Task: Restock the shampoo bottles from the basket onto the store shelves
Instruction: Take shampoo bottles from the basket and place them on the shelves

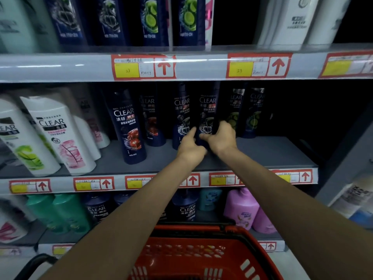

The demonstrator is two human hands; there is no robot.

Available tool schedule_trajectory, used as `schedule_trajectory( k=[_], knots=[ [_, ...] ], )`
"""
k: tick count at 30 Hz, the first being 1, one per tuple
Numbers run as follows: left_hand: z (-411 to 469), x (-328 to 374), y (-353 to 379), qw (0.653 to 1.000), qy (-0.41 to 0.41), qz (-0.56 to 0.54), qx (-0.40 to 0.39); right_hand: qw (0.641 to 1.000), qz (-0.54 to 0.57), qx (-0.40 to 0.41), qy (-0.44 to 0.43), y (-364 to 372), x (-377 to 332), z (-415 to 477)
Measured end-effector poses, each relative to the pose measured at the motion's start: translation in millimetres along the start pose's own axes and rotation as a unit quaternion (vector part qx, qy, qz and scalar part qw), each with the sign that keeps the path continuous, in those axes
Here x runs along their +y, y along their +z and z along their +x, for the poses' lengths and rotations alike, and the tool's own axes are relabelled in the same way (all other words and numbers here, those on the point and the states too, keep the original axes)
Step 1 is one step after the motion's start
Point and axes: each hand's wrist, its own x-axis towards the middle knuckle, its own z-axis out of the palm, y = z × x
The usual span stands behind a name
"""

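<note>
On the middle shelf (262, 156), toward its centre, both hands are working around one dark blue shampoo bottle (206, 112), which is standing upright among its row-mates with its base hidden behind the fingers. The right hand (221, 139) is wrapping round the lower right side of that bottle, fingers curled closed against it, while the left hand (190, 147) is pressing in from the left with its fingers lying along the neighbouring dark bottle (181, 116); whether the left hand is truly gripping or only steadying is not something I can tell. Judging by this, the bottle is being seated or squared up in its slot, so this placement is looking nearly finished. Further left, a red-labelled bottle (129, 126) is standing nearer the shelf edge, and white bottles (58, 134) are leaning at the far left. To the right of the hands, past the green-labelled bottles (250, 112), the shelf is running dark and bare, which suggests room is remaining for more stock. Down near the bottom of the view the red basket (252, 239) is sitting close to the person, its mesh floor showing, and no bottles are appearing in the part visible; the arms are covering much of it, so how many are left inside cannot be judged.
</note>
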Motion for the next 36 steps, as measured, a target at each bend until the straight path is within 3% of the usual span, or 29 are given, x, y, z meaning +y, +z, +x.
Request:
schedule_trajectory(
  k=[5, 11, 17, 22, 28, 32, 36],
  knots=[
    [-23.5, 11.4, -19.0, 0.997, -0.023, 0.064, -0.025, 0.998, -0.038, -0.057, 0.013, -23.9, -1.8, -31.3],
    [-65.6, 21.6, -45.0, 0.973, 0.010, 0.227, -0.044, 0.975, -0.164, -0.146, -0.015, -68.5, -15.2, -70.8],
    [-120.2, 28.3, -71.1, 0.924, 0.073, 0.372, -0.050, 0.926, -0.315, -0.197, -0.063, -98.4, -28.0, -116.2],
    [-178.4, 18.4, -82.8, 0.861, 0.100, 0.496, -0.057, 0.897, -0.349, -0.254, -0.093, -112.8, -20.1, -164.8],
    [-223.7, -26.9, -94.1, 0.844, 0.105, 0.522, -0.067, 0.872, -0.337, -0.334, -0.117, -108.6, 8.8, -227.7],
    [-250.7, -80.9, -88.8, 0.862, 0.089, 0.492, -0.085, 0.828, -0.354, -0.417, -0.124, -88.0, 44.9, -262.3],
    [-266.1, -144.4, -79.4, 0.854, 0.055, 0.495, -0.150, 0.785, -0.337, -0.511, -0.092, -63.0, 84.8, -285.3]
  ],
)
